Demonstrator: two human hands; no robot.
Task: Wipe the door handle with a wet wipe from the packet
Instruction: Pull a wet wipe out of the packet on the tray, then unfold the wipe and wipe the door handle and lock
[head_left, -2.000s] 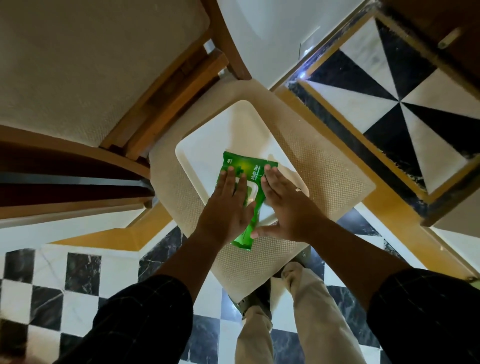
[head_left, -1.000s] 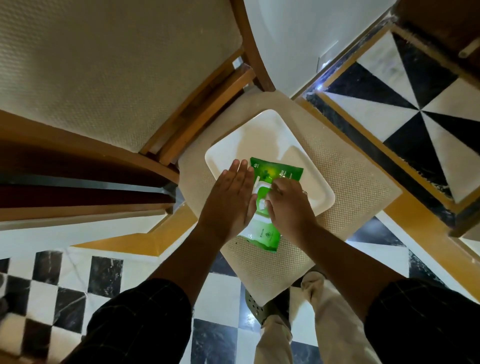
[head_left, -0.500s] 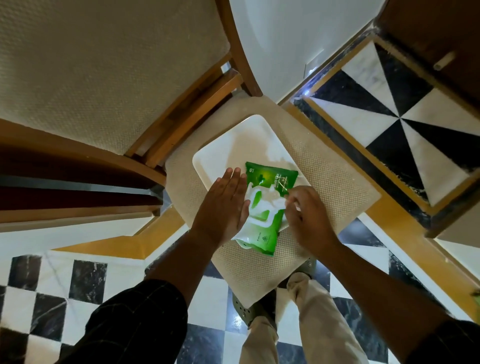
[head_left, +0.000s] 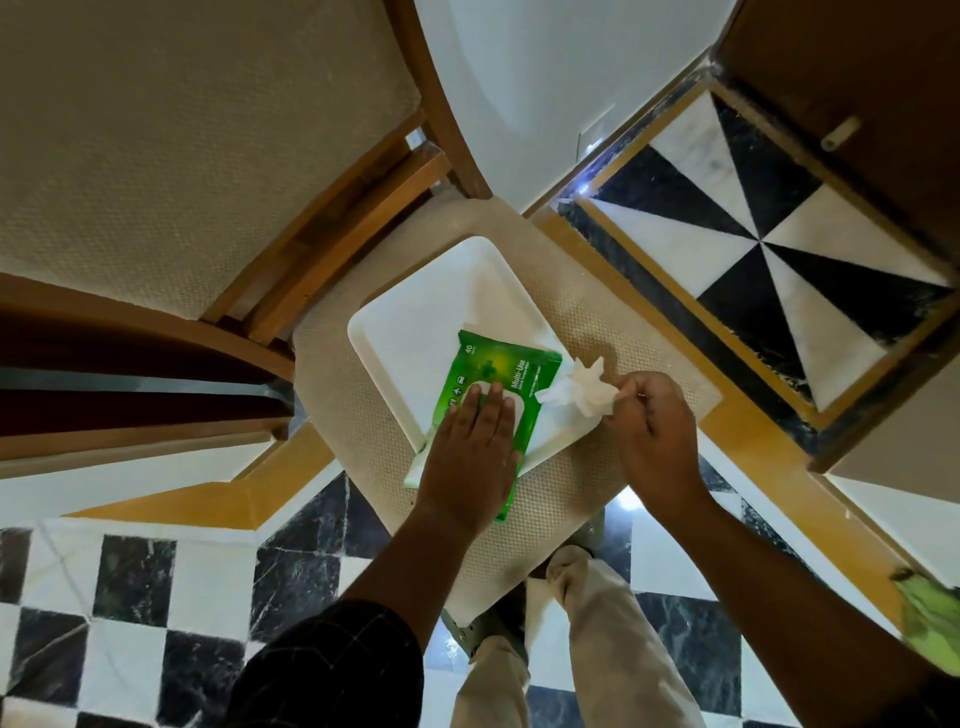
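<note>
Where moments ago the right hand (head_left: 655, 435) reached into the green plastic wipe packet (head_left: 485, 400), it now pinches a crumpled white wet wipe (head_left: 584, 396) pulled clear. The left hand (head_left: 474, 448) presses flat, fingers together, on the packet. The door handle probably comes next.

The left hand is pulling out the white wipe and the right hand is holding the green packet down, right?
Not quite, the hands are swapped. In the head view, the right hand pinches the white wipe, and the left hand lies flat on the green packet, holding it down.
</note>
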